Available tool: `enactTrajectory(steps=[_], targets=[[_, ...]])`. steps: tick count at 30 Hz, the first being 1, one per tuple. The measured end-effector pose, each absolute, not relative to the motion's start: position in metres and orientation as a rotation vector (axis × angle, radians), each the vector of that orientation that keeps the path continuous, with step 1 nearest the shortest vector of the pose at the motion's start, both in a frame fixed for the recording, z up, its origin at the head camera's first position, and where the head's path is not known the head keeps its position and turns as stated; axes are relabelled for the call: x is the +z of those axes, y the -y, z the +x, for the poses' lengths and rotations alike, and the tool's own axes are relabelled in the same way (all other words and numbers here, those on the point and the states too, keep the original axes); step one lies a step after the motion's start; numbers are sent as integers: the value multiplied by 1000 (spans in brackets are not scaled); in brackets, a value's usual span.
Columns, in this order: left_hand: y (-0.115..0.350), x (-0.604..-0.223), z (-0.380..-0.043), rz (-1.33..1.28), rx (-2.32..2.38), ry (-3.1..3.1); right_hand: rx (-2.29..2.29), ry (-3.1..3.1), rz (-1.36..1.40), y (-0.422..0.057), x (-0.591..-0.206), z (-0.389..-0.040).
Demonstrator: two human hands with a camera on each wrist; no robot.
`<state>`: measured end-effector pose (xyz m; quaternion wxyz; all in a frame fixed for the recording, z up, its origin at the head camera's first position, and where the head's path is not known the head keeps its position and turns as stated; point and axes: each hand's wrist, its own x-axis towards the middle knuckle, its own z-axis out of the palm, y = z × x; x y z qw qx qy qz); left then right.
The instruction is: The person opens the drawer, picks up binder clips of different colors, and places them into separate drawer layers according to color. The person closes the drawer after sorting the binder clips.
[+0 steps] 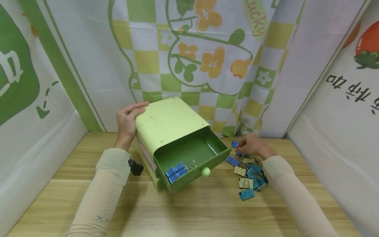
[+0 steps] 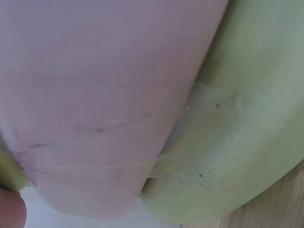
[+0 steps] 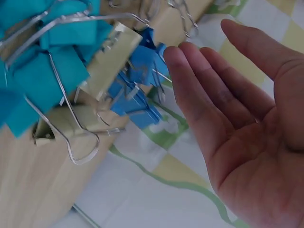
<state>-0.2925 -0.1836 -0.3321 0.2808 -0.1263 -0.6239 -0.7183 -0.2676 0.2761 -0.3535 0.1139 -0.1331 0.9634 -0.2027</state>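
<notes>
A light-green drawer box (image 1: 173, 123) stands on the table with its dark-green top drawer (image 1: 189, 177) pulled out. Inside the drawer, blue binder clips (image 1: 176, 171) lie at the front left. My left hand (image 1: 126, 123) rests on the box's back left corner, fingers over the top edge. In the left wrist view, a fingertip (image 2: 10, 209) shows beside the box's pink section (image 2: 95, 104). My right hand (image 1: 253, 146) reaches to the far end of a clip pile; in its wrist view the fingers are extended, fingertips right at the blue binder clips (image 3: 137, 90), nothing held.
Teal binder clips (image 1: 246, 194) and cream binder clips (image 1: 240, 171) lie heaped right of the drawer. A small black object (image 1: 135, 167) sits left of the box. A patterned curtain (image 1: 189, 65) hangs behind the wooden table (image 1: 192, 214).
</notes>
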Motion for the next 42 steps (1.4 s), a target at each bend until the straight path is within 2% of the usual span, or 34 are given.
enactTrajectory(steps=[9,24,42], targets=[[182,-331,-292,-342,-1919,1663,-602,-2731,-352,-266,-364,-268],[183,-333,-293,-344,-1934,1663,-1161,-2286,-216,-279,-376,-270],[184,-332,-293,-354,-1917,1673,-1605,-2138,-122,-277,-331,-272]])
